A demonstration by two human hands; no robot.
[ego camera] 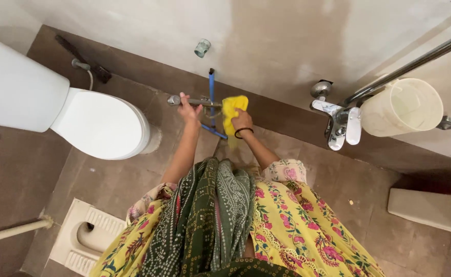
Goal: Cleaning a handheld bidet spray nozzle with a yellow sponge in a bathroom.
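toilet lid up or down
Down. The white toilet shows a smooth closed lid covering the whole bowl, with no seat ring or water visible from above.

Toilet (100, 123) left of hands; bucket (402, 106) right, under tap (338, 123).

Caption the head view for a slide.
Left hand grips a metal tap while right hand wipes it with a yellow cloth.

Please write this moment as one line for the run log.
left hand: grip on metal tap | right hand: grip on yellow cloth, pressed to tap | white toilet on left side
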